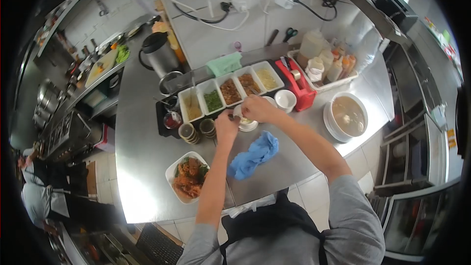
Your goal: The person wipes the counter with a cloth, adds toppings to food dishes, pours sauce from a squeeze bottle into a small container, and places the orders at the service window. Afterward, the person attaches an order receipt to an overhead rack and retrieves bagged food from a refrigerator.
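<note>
My left hand is closed at the edge of a small white cup in front of the topping tray. My right hand bends over the same cup with its fingers pinched together; what they hold, if anything, is hidden. A bit of pale yellowish food shows under the right fingers. Just below are stacked small white dishes, partly covered by the hands. Behind stand white containers of chopped greens, brown crumbly topping and pale shreds.
A blue cloth lies near the table's front, beside a white bowl of reddish fried food. To the right are a red tape dispenser, a bucket of cloudy liquid and squeeze bottles. Another person stands far left.
</note>
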